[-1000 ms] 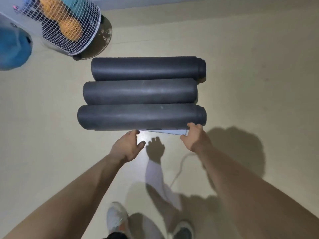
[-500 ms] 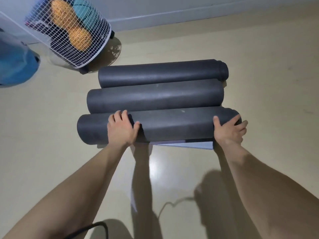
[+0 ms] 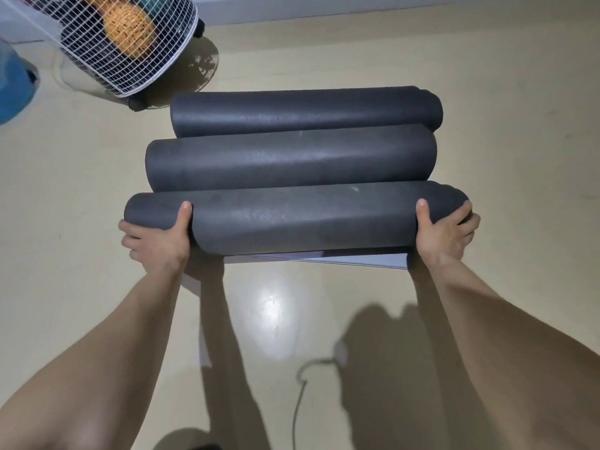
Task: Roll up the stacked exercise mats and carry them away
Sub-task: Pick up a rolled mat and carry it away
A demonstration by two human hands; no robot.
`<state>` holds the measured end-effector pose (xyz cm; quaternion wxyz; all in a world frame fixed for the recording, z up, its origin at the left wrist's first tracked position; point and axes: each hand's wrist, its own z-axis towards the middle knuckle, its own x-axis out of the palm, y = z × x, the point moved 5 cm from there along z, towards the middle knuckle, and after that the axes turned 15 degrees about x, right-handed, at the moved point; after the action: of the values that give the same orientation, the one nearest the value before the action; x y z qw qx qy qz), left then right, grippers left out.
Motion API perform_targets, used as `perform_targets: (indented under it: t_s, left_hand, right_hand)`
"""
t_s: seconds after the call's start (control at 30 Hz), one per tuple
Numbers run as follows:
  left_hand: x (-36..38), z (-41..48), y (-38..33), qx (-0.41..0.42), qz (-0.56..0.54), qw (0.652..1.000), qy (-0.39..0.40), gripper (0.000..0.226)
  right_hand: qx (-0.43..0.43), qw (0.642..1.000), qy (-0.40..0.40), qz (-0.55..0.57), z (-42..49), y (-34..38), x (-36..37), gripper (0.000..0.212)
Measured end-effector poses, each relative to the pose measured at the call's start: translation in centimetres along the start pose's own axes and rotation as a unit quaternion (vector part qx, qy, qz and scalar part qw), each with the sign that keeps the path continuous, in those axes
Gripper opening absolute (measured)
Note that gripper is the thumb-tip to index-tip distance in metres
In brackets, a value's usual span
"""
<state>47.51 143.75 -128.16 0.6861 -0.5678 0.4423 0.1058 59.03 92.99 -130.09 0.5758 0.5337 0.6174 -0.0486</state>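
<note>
Three dark grey rolled exercise mats lie side by side, held above the beige floor. The nearest roll (image 3: 302, 219) is gripped by both hands. My left hand (image 3: 156, 238) wraps its left part, thumb on top and fingers underneath. My right hand (image 3: 446, 230) clasps its right end the same way. The middle roll (image 3: 289, 160) and the far roll (image 3: 305, 110) rest just behind it. A flat pale sheet (image 3: 357, 258) sticks out under the nearest roll; what bears the two farther rolls is hidden.
A white wire basket (image 3: 130, 50) on castors holding orange balls stands at the back left. A blue object (image 3: 13, 89) sits at the left edge. A thin cable (image 3: 302, 384) lies on the floor near my feet. A pale wall base (image 3: 324, 8) runs along the back.
Both hands went from reaching at the front of the nearest roll to gripping it with thumbs on top. The three rolls now look closer and larger in view.
</note>
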Motion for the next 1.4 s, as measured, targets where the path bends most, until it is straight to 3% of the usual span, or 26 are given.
perform_targets:
  t_s: [0.17, 0.37, 0.5, 0.57, 0.63, 0.67, 0.73, 0.8, 0.87, 1.0, 1.17, 1.3, 1.4]
  left_hand:
    - [-0.3, 0.6, -0.3, 0.021, -0.015, 1.000, -0.003, 0.127]
    - [-1.2, 2.1, -0.2, 0.072, 0.007, 0.997, -0.001, 0.127]
    - [-1.3, 2.1, 0.8, 0.099, -0.007, 0.994, 0.035, 0.134]
    - [-1.5, 1.4, 1.0, 0.091, -0.010, 0.994, 0.051, 0.138]
    - [-1.1, -0.3, 1.1, 0.042, -0.033, 0.997, 0.053, 0.137]
    - [-0.7, -1.7, 1.0, 0.004, -0.052, 0.997, 0.062, 0.135]
    - [0.8, -4.9, 1.0, -0.063, -0.096, 0.987, 0.111, 0.131]
    - [2.5, -8.2, 0.8, -0.081, -0.142, 0.970, 0.179, 0.129]
    - [4.1, -10.7, -0.1, -0.069, -0.155, 0.957, 0.236, 0.129]
    - [5.5, -13.6, -1.1, -0.060, -0.145, 0.941, 0.298, 0.124]
    - [4.1, -16.4, 1.0, -0.091, -0.117, 0.941, 0.304, 0.088]
    - [1.1, -17.1, 3.4, -0.189, -0.182, 0.944, 0.199, 0.092]
    - [-2.3, -15.6, 5.9, -0.212, -0.231, 0.943, 0.116, 0.120]
  right_hand:
    - [0.035, 0.999, 0.002, 0.008, -2.6, 0.5, -0.5, 0.102]
    - [0.021, 0.999, 0.004, 0.043, -5.9, -1.3, 0.2, 0.099]
    - [0.013, 1.000, 0.000, -0.019, -6.3, -0.8, 0.5, 0.104]
    - [-0.060, 0.989, -0.054, -0.122, -7.7, 0.1, 0.8, 0.090]
    - [-0.205, 0.952, -0.081, -0.214, -10.0, 1.8, 1.7, 0.078]
    - [-0.278, 0.924, -0.059, -0.258, -11.1, 2.8, 2.4, 0.083]
    - [-0.386, 0.846, 0.002, -0.369, -12.5, 4.9, 3.8, 0.112]
    - [-0.438, 0.772, 0.039, -0.459, -12.5, 6.8, 4.7, 0.139]
    - [-0.461, 0.737, 0.048, -0.492, -11.9, 8.5, 4.9, 0.145]
    - [-0.460, 0.717, 0.065, -0.520, -11.6, 10.5, 5.3, 0.141]
    - [-0.424, 0.710, 0.172, -0.535, -14.8, 10.0, 5.8, 0.137]
    - [-0.361, 0.711, 0.300, -0.524, -20.0, 7.3, 8.1, 0.120]
    - [-0.292, 0.745, 0.383, -0.462, -24.4, 4.6, 9.2, 0.139]
